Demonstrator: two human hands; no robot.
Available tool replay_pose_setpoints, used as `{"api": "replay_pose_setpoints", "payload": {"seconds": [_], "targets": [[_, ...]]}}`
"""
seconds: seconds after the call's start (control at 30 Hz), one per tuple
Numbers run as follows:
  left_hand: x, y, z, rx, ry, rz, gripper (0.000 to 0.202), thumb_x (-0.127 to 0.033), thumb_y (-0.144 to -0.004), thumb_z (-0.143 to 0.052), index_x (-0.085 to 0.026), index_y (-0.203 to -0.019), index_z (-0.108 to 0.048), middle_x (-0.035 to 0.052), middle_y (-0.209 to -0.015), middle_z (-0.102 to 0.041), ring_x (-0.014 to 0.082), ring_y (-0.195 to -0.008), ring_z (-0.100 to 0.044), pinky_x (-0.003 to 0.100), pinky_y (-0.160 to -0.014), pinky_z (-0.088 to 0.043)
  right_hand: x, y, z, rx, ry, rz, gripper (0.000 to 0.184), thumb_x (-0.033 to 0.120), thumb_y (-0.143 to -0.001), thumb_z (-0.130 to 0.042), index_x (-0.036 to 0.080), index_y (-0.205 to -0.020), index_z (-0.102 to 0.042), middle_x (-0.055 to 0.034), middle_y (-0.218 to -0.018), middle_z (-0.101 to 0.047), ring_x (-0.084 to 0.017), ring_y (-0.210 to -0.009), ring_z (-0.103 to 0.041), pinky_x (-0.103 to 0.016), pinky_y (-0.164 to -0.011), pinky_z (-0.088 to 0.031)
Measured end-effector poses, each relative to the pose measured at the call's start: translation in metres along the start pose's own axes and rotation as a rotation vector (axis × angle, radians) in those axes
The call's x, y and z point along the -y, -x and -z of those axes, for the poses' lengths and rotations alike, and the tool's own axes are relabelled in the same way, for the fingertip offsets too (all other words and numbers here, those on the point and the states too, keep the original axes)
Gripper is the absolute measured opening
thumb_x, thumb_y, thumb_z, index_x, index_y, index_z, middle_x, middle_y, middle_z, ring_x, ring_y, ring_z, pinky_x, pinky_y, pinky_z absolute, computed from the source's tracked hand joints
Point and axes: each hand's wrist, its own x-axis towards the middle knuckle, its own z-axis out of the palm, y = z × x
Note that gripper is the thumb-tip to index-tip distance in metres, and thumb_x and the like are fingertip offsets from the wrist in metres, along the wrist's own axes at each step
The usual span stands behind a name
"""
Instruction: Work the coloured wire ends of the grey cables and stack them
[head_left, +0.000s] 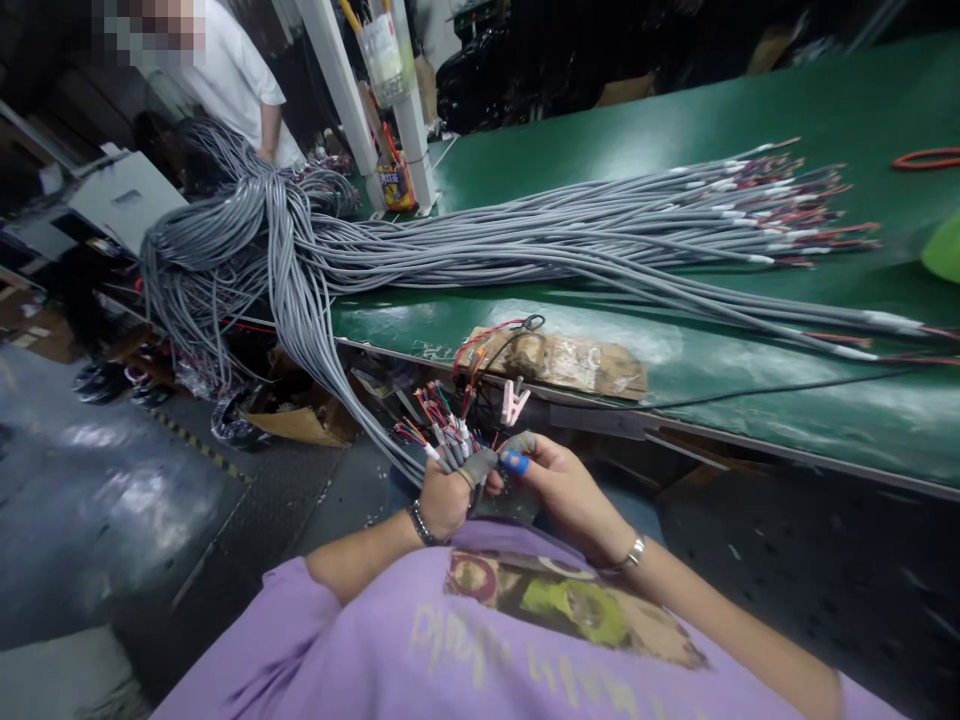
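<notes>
My left hand (444, 497) is closed around the ends of a few grey cables (448, 452), whose stripped coloured wires (436, 412) fan out above the fist. A grey cot covers one of its fingers. My right hand (559, 483) sits just to the right, fingers curled, with a blue cot (515, 461) on one fingertip, pinching at the cable ends held by the left hand. The cables trail from my fist up and left to a big grey bundle (480, 240) that lies across the green table (787, 400).
The bundle droops off the table's left end (225, 250) toward the floor. Taped cardboard (577, 360) with a small clip (514, 400) lies at the table's near edge. A person in a white shirt (232, 80) stands at the far left by white posts (405, 110). Boxes lie under the table.
</notes>
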Motion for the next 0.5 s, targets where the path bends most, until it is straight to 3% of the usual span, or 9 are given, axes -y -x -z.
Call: {"api": "replay_pose_setpoints", "payload": {"seconds": [0.5], "targets": [[-0.0056,-0.0018,-0.0043,-0.063,0.030,-0.016,0.045,-0.055,-0.058,-0.076,-0.017,-0.044,-0.057,0.0015,-0.040,-0.056,0.0115,-0.037,-0.051,0.025,-0.043,-0.045,-0.0075,0.0007,0.0060,-0.061,0.009,-0.025,0.042,0.053,-0.059,-0.082,0.019,-0.068,-0.060,-0.0014,-0.062,-0.065,-0.016,-0.060,-0.055,-0.030,-0.060,-0.042]]}}
